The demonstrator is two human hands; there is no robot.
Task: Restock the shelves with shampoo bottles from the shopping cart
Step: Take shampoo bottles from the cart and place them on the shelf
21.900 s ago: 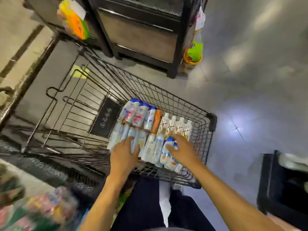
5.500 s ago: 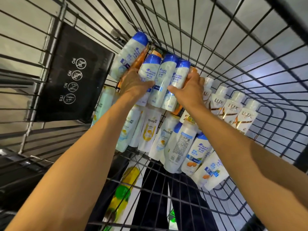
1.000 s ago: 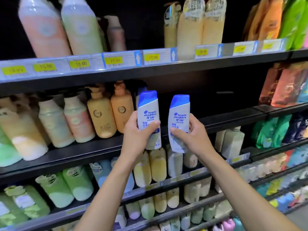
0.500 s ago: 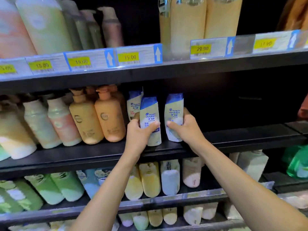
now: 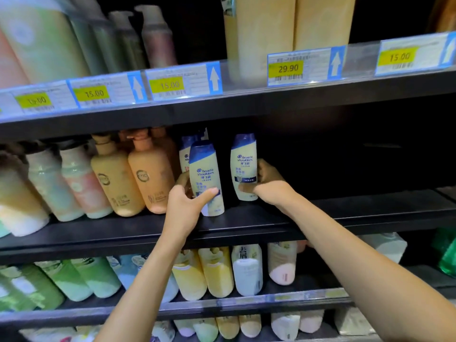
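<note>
Two white Head & Shoulders shampoo bottles with blue caps stand upright on the black middle shelf (image 5: 246, 223). My left hand (image 5: 185, 203) grips the left bottle (image 5: 206, 169), thumb across its front. My right hand (image 5: 266, 186) holds the right bottle (image 5: 244, 161) around its lower part, deeper in the shelf. A third bottle of the same kind (image 5: 185, 151) stands behind the left one, partly hidden. The shopping cart is out of view.
Orange and peach pump bottles (image 5: 150, 178) stand just left of my left hand. The shelf to the right of my right hand is dark. Above runs a shelf edge with price tags (image 5: 286, 67); below, rows of yellow, white and green bottles (image 5: 217, 272).
Both hands have pushed the two bottles farther back onto the middle shelf, and the bottles now stand on it. The camera has moved closer to the shelf.
</note>
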